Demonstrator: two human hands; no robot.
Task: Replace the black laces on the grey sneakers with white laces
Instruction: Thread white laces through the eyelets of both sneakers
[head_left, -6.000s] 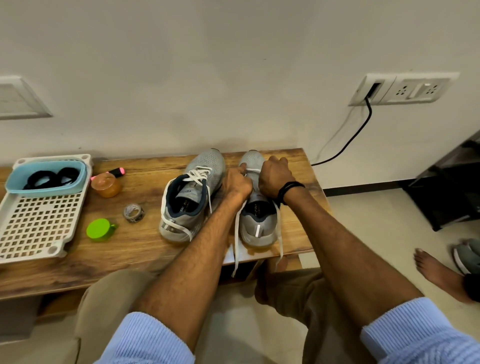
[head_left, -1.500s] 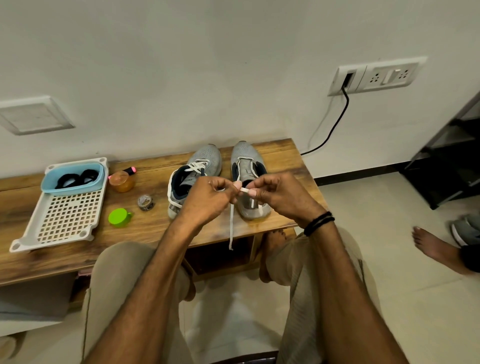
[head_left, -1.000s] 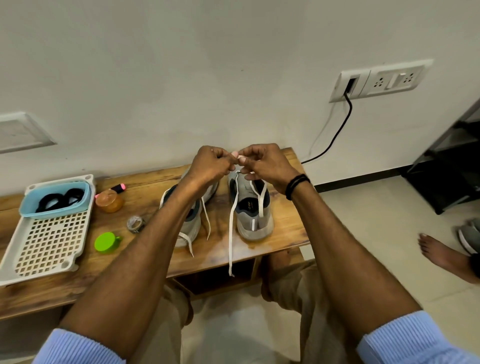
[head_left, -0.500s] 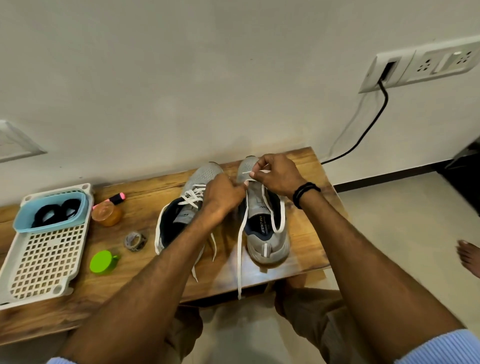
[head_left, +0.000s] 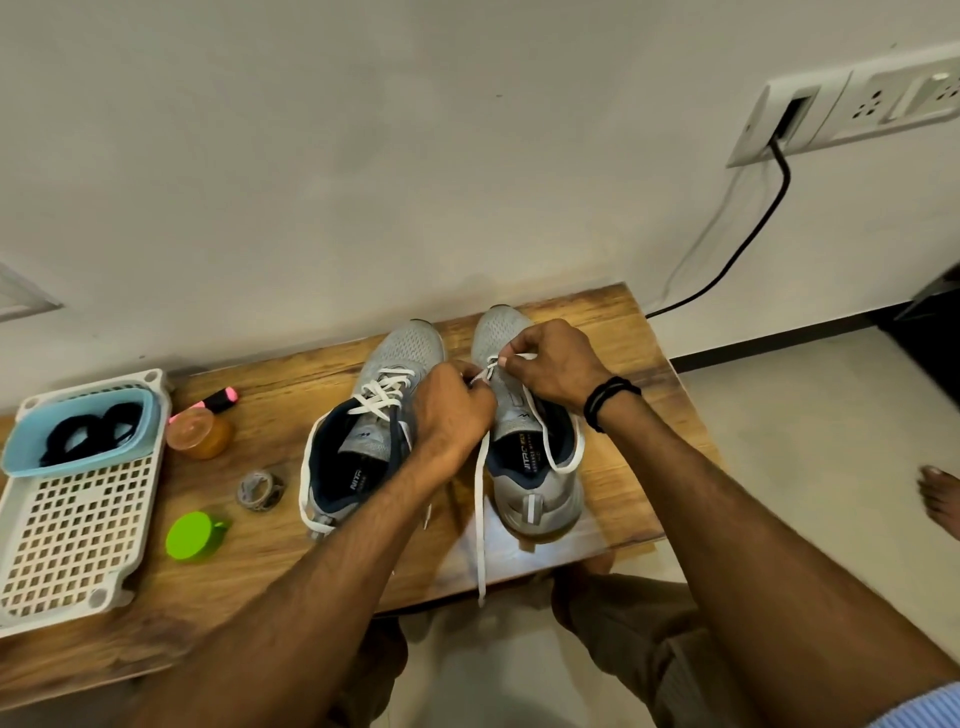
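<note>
Firstly, the writing: the insole of the left sneaker (head_left: 374, 431) reads "NITR", the rest hidden under the forearm. The right sneaker (head_left: 530, 467) insole reads "NITRO", with smaller lines beside it too small to read.

Both grey sneakers stand side by side on a wooden bench (head_left: 260, 571), toes toward the wall. The left sneaker carries a white lace crossed through its eyelets.

The left hand (head_left: 452, 410) has its fingers curled and pinches the white lace (head_left: 482, 519) over the toe-end eyelets of the right sneaker. The right hand (head_left: 550, 369), with a black wristband (head_left: 608, 402), pinches the same lace just beside it. One length runs down past the heel and hangs over the bench's front edge; the other loops along the shoe's collar.

The black laces (head_left: 88, 431) lie coiled in a blue tub (head_left: 31, 457), which sits in a white perforated tray (head_left: 67, 545) at the bench's left end.

Between tray and sneakers:
- an orange jar (head_left: 200, 431)
- a pink highlighter (head_left: 218, 400)
- a tape roll (head_left: 260, 488)
- a green cap (head_left: 195, 535)

Room: plain pale wall, a socket plate (head_left: 852, 109) upper right with a black cable (head_left: 753, 239) running down, and a pale tiled floor. A bare foot (head_left: 943, 499) shows at the right edge.
</note>
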